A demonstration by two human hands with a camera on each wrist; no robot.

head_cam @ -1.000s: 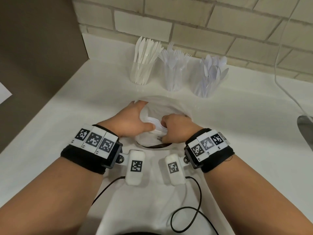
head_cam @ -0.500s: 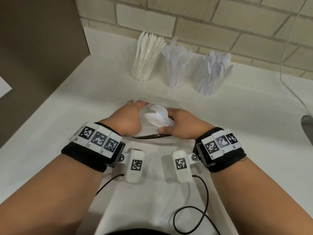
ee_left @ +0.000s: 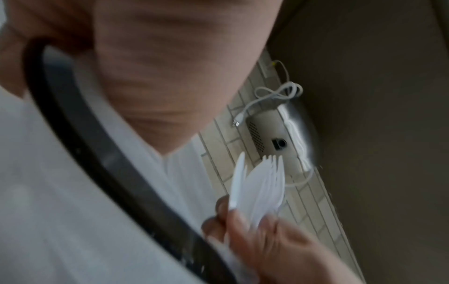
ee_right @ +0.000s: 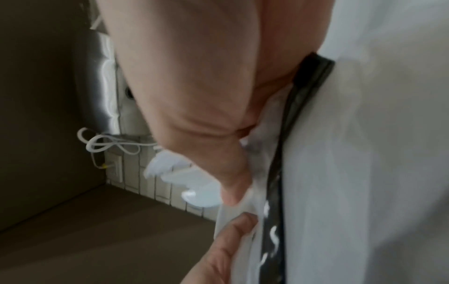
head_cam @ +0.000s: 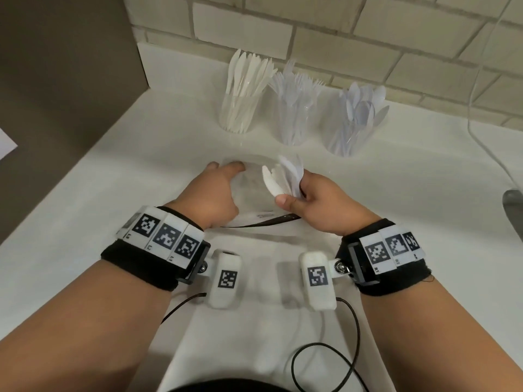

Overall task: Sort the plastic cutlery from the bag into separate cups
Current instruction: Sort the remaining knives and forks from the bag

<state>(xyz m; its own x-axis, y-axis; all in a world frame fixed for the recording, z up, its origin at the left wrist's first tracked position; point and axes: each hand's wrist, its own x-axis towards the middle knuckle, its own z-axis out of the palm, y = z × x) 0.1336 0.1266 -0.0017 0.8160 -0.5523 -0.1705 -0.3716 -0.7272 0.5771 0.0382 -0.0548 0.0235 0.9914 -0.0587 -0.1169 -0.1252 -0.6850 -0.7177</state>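
White counter (head_cam: pixel 396 222) | R hand (head_cam: pixel 319 205) fingers clamp cutlery bunch (head_cam: pixel 283 176) | L hand (head_cam: pixel 215 193) holds bag (head_cam: pixel 252 199), fingers prob. curled, hidden

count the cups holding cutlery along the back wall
3, in a row on the counter: the knife cup on the left, the fork cup in the middle, the spoon cup on the right. None looks hidden.

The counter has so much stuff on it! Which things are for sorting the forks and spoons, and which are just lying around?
For the job:
- bag, held by the left hand
- cutlery bunch in the right hand
- knife cup
- fork cup
- spoon cup

Just lying about:
- white cable
- paper sheet
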